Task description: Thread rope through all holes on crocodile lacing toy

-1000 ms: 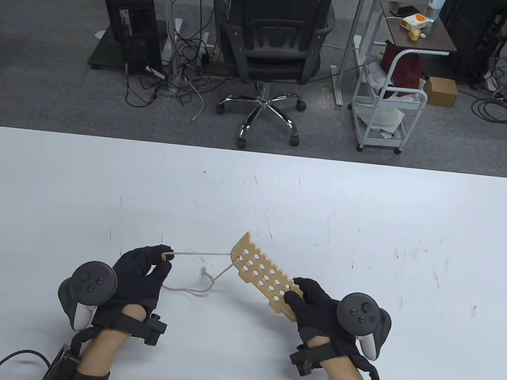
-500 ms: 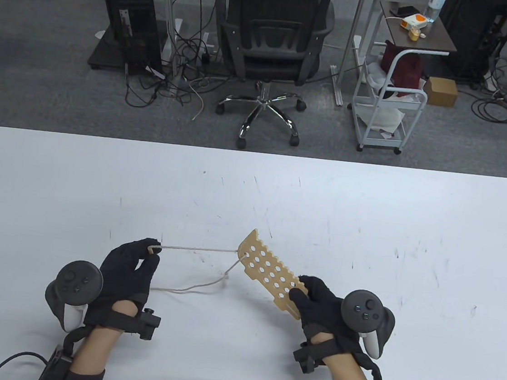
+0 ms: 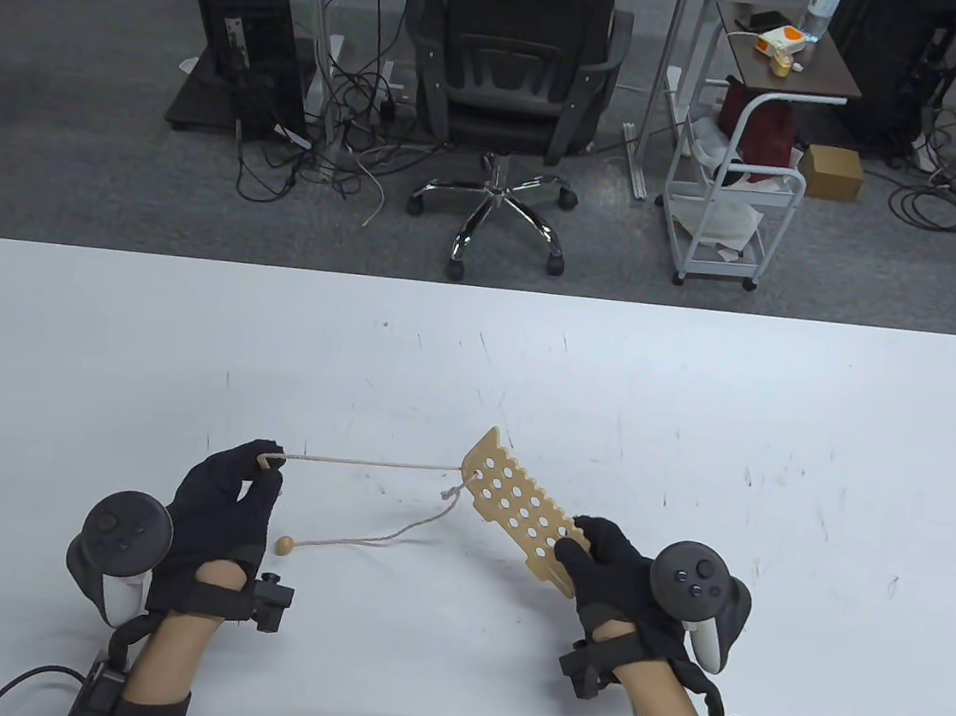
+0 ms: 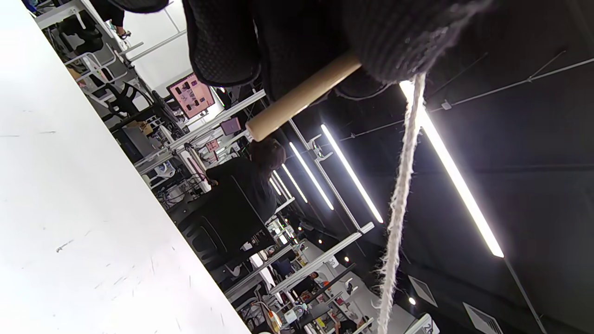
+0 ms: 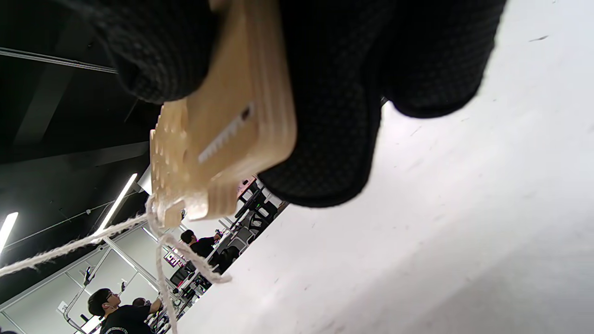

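Toy's (image 3: 520, 514) gripped end—perhaps tail—hidden.

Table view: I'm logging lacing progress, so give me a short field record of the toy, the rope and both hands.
toy: flat tan wooden crocodile board with rows of holes, lifted off the white table
rope: beige twisted cord, through one hole at the board's far end
rope tail: slack, ending in a small round wooden bead on the table
left hand: pinches the wooden needle
right hand: grips the board's near end

A pale tan wooden crocodile toy (image 3: 517, 509) dotted with holes, cream rope (image 3: 379, 465), black-gloved hands, white scuffed worktop (image 3: 614, 373).
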`<control>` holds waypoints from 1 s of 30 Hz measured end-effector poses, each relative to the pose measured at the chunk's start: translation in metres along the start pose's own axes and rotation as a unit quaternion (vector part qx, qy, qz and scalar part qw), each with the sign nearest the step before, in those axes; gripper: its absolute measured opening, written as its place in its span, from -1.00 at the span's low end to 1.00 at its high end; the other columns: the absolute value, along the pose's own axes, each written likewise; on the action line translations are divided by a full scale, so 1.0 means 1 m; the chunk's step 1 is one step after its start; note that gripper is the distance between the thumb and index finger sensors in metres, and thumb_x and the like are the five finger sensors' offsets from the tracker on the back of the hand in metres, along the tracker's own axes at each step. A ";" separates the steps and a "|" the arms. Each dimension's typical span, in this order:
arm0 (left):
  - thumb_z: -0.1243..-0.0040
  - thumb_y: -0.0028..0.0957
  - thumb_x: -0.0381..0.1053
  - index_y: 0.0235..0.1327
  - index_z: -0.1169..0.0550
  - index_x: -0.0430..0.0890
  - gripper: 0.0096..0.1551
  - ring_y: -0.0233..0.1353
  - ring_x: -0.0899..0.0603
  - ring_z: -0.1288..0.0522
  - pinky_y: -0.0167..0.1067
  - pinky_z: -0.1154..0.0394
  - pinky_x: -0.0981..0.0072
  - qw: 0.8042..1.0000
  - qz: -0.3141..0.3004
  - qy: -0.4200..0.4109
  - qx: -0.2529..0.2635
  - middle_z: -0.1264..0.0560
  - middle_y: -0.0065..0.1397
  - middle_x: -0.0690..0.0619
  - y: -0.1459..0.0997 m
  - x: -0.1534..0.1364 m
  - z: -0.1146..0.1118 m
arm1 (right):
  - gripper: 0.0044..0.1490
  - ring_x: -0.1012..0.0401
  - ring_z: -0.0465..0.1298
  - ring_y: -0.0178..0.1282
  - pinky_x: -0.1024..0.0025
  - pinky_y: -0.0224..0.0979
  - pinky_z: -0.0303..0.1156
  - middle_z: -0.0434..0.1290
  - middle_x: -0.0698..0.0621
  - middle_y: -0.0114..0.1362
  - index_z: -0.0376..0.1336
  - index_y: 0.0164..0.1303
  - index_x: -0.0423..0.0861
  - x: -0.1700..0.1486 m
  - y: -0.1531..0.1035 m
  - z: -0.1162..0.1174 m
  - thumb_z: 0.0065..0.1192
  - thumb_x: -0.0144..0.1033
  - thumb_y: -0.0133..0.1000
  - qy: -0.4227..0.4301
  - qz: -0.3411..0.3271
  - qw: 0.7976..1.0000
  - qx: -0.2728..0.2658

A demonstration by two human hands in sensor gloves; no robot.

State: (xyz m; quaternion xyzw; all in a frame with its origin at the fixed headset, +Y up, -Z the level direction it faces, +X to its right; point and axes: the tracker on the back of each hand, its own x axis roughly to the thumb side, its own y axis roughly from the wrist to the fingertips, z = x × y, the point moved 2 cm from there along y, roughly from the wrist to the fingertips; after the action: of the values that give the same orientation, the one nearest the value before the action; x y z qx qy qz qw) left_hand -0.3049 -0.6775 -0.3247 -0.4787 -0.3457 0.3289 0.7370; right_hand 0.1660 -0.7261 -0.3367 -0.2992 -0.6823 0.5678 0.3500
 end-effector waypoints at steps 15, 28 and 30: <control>-0.27 -0.06 0.15 0.21 -0.57 0.20 -0.49 0.49 -0.19 -0.43 0.52 -0.16 -0.26 1.000 0.005 -0.015 0.027 -0.57 0.29 0.13 0.000 -0.001 0.012 | -0.42 0.12 0.77 -0.24 0.07 0.04 0.57 0.66 0.03 -0.04 0.35 0.14 -0.12 -0.008 0.003 -0.005 0.34 -0.10 -0.01 -0.011 0.025 1.000 -0.012; -0.26 -0.05 0.15 0.21 -0.57 0.20 -0.49 0.49 -0.19 -0.43 0.52 -0.16 -0.26 0.999 0.014 -0.030 0.043 -0.56 0.29 0.13 0.000 -0.004 0.020 | -0.42 0.12 0.77 -0.24 0.07 0.05 0.56 0.66 0.03 -0.04 0.35 0.15 -0.12 -0.017 0.005 -0.012 0.34 -0.10 -0.01 -0.014 0.050 0.998 -0.029; -0.26 -0.05 0.15 0.21 -0.57 0.20 -0.49 0.49 -0.19 -0.43 0.52 -0.16 -0.26 0.998 0.018 -0.032 0.047 -0.56 0.29 0.13 0.000 -0.005 0.021 | -0.42 0.12 0.77 -0.24 0.06 0.05 0.56 0.66 0.03 -0.04 0.35 0.15 -0.12 -0.019 0.006 -0.014 0.34 -0.10 -0.01 -0.016 0.055 0.998 -0.033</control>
State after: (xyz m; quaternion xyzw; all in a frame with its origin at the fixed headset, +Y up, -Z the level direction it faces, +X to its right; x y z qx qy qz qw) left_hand -0.3249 -0.6712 -0.3187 -0.4390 -0.3449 0.3731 0.7410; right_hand 0.1882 -0.7324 -0.3435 -0.3383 -0.6886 0.5681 0.2976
